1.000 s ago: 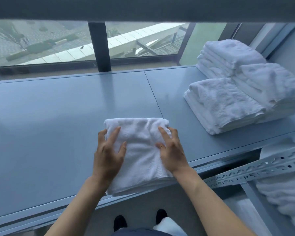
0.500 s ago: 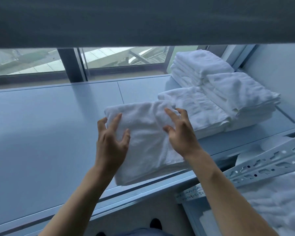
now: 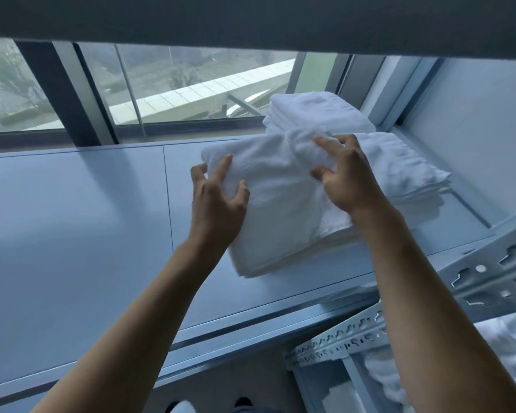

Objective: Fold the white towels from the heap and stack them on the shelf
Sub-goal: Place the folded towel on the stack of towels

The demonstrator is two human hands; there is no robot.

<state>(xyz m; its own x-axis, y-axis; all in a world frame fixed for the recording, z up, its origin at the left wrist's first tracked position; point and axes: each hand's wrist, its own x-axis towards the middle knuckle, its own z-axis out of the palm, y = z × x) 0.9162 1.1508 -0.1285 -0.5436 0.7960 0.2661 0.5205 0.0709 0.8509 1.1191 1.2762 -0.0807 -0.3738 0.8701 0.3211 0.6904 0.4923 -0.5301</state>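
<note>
Head view: a folded towel sits right of centre in the frame, over the grey shelf and against the stacked towels at the upper right. Layers show beneath its near edge, so it seems to lie on a low pile, though I cannot tell whether its full weight is down. The left hand grips its left side with fingers bent and spread on top. The right hand holds the far right part, fingers curled into the cloth. More loose white cloth, probably the heap, shows at the lower right.

This towel looks light, soft and limp, not slippery or fragile. Its folds will probably slump or open if lifted by 1 corner. The better hold is likely at 2 opposite sides, thumbs under and fingers flat on top, keeping all layers together.
</note>
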